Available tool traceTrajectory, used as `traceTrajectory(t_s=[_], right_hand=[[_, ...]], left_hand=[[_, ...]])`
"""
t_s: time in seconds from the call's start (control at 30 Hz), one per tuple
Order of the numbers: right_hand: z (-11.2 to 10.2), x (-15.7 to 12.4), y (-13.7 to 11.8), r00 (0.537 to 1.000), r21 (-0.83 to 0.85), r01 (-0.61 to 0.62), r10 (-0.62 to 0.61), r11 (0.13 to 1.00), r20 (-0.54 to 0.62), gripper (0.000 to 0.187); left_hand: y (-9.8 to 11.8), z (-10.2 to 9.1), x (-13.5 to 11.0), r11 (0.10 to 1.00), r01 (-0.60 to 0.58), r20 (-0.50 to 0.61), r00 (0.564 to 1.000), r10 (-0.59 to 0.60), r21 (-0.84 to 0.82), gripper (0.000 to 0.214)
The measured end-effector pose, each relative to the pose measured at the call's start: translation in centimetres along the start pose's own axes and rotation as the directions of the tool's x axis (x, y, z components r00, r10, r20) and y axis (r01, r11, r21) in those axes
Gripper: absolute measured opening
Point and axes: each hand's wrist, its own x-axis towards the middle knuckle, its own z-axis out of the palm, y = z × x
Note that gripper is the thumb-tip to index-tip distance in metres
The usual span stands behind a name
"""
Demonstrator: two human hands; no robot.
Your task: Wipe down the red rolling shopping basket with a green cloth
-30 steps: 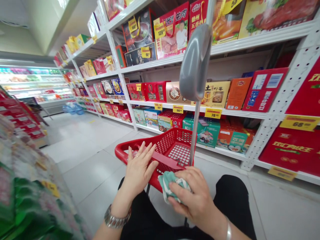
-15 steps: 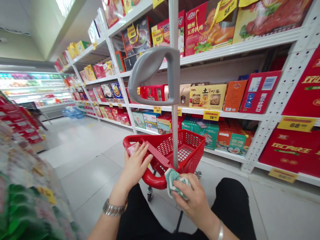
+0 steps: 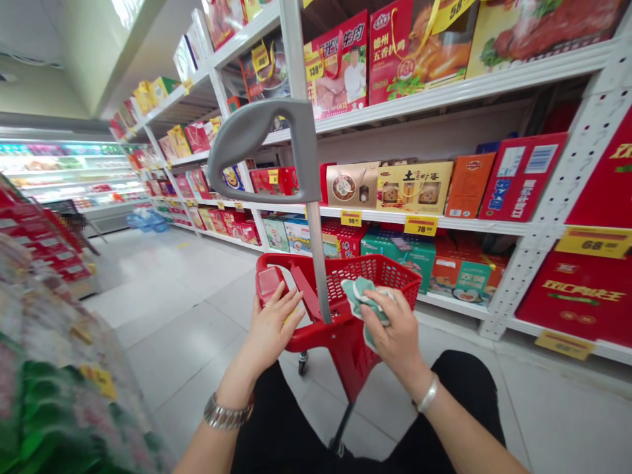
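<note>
A red plastic shopping cart (image 3: pixel 345 362) stands between my knees, with a metal pole (image 3: pixel 316 257) rising from it to a grey handle (image 3: pixel 301 151). My left hand (image 3: pixel 274 326) lies on the cart's near left rim, fingers stretched out and spread. In my right hand (image 3: pixel 392 329) is a bunched green and white cloth (image 3: pixel 363 296), gripped between thumb and fingers. That cloth is at the cart's near right side, by the perforated basket wall; whether it touches the rim I cannot tell.
White shelves (image 3: pixel 444 227) full of boxed goods run along the right and far side. Green and pale packages (image 3: pixel 54 408) are close on my left. Pale floor tiles (image 3: pixel 168 329) stretch down the aisle towards a lit cooler (image 3: pixel 103 178).
The cart has turned, its pole and handle shifting left and its near corner now facing me. My right hand has moved up and right with the cloth. My left hand stays on the rim.
</note>
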Motion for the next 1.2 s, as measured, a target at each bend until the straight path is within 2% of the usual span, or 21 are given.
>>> traceTrajectory(t_s=[0.07,0.17,0.3,0.43,0.5,0.57,0.63,0.67,0.73,0.77,0.8,0.83,0.87,0.93,1.0,1.07,1.13,1.2], right_hand=[[1.9,0.3,0.3,0.995,-0.020,0.007,-0.005,1.000,0.101,0.023],[5.0,-1.0,0.8,0.960,-0.013,0.063,-0.057,0.998,0.274,0.025],[7.4,-2.9,1.9,0.935,-0.023,0.134,-0.119,0.991,0.334,0.026],[7.0,-3.1,4.9,0.914,-0.168,0.167,-0.088,0.971,0.397,0.025],[6.0,-3.0,7.5,0.912,-0.275,0.165,-0.040,0.947,0.408,0.024],[4.7,-3.1,10.2,0.920,-0.365,0.169,-0.014,0.916,0.391,0.024],[3.7,-3.5,12.5,0.935,-0.418,0.184,-0.028,0.890,0.353,0.026],[3.4,-3.7,13.3,0.942,-0.429,0.195,-0.046,0.882,0.333,0.027],[3.2,-4.3,14.2,0.950,-0.430,0.210,-0.080,0.878,0.301,0.029],[3.3,-4.6,14.2,0.954,-0.429,0.210,-0.087,0.879,0.287,0.029],[3.6,-4.9,14.0,0.958,-0.430,0.203,-0.087,0.880,0.275,0.029],[3.8,-5.2,13.7,0.961,-0.434,0.194,-0.081,0.880,0.265,0.028],[4.1,-5.5,13.3,0.964,-0.439,0.182,-0.073,0.880,0.256,0.028],[4.5,-6.1,12.4,0.967,-0.442,0.169,-0.062,0.881,0.247,0.027],[4.8,-6.6,11.5,0.967,-0.429,0.173,-0.069,0.887,0.247,0.026],[5.0,-7.1,10.7,0.965,-0.408,0.182,-0.082,0.895,0.250,0.026],[5.1,-7.4,9.9,0.961,-0.388,0.190,-0.091,0.902,0.260,0.026],[4.9,-7.5,9.6,0.956,-0.373,0.202,-0.100,0.906,0.275,0.026]], left_hand=[[-0.5,-0.1,-0.4,1.000,0.012,-0.002,1.000,-0.012,-0.023,0.046],[-1.6,-0.3,-1.1,0.996,0.055,-0.003,0.998,-0.055,-0.074,0.047],[-3.8,-0.8,-1.7,0.980,0.156,-0.015,0.987,-0.159,-0.125,0.048],[-6.7,-1.4,-1.6,0.950,0.285,-0.060,0.954,-0.294,-0.126,0.049],[-8.3,-1.5,-1.4,0.932,0.341,-0.098,0.930,-0.353,-0.122,0.049],[-9.8,-1.5,-1.5,0.929,0.359,-0.186,0.910,-0.370,-0.093,0.047],[-10.3,-1.3,-2.0,0.946,0.323,-0.386,0.869,-0.309,-0.031,0.044],[-10.1,-1.1,-2.4,0.958,0.286,-0.513,0.824,-0.241,0.009,0.040],[-8.6,-0.7,-3.0,0.980,0.170,-0.715,0.698,-0.047,0.101,0.029],[-7.4,-0.3,-3.2,0.985,0.088,-0.763,0.643,0.057,0.147,0.023],[-6.0,0.1,-3.2,0.982,-0.020,-0.763,0.626,0.160,0.190,0.019],[-4.5,0.5,-2.9,0.964,-0.152,-0.729,0.631,0.265,0.219,0.019],[-3.0,1.1,-2.4,0.941,-0.259,-0.671,0.660,0.338,0.219,0.020],[-0.6,2.3,-0.7,0.923,-0.337,-0.541,0.749,0.382,0.187,0.024],[0.7,3.8,1.4,0.952,-0.261,-0.414,0.858,0.305,0.159,0.033],[0.8,5.4,3.2,0.976,-0.089,-0.289,0.946,0.145,0.199,0.045],[0.3,6.6,4.1,0.961,0.025,-0.172,0.985,0.023,0.275,0.055],[-0.4,7.4,4.3,0.944,0.054,-0.089,0.996,-0.026,0.326,0.061]])
